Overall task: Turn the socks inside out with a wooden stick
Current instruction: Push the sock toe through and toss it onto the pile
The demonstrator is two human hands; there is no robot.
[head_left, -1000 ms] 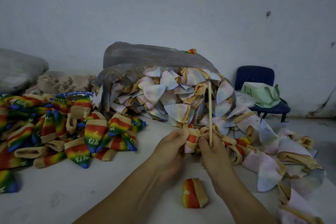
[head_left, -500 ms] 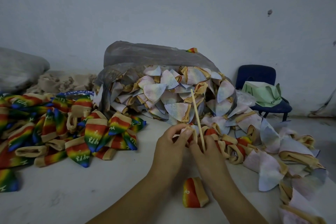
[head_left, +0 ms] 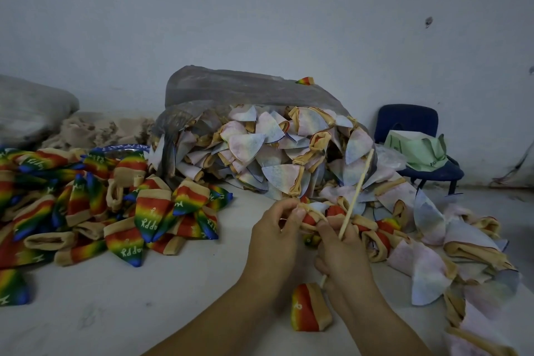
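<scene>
My left hand [head_left: 274, 235] pinches the tan cuff of a small sock [head_left: 310, 215] whose red side shows between my fingers. My right hand [head_left: 342, 254] grips a thin wooden stick [head_left: 357, 192] and also touches the same sock. The stick leans up and to the right; its lower tip pokes out under my right hand. A pale, inside-out pile of socks [head_left: 268, 153] spills from a grey plastic bag [head_left: 231, 89] behind my hands. Bright rainbow socks [head_left: 130, 211] lie heaped at the left. One rainbow sock [head_left: 307, 311] sits on the table below my wrists.
A chain of pale socks [head_left: 427, 243] trails along the right side of the white table [head_left: 130, 298]. A blue chair [head_left: 410, 121] with a green bag [head_left: 416, 150] stands at the back right. A grey sack [head_left: 29, 107] and beige cloth [head_left: 95, 130] lie back left.
The stick has swung from upright, through a left lean, to leaning right. My hands have drawn closer together on the sock, and the sock's cuff is now stretched between them.
</scene>
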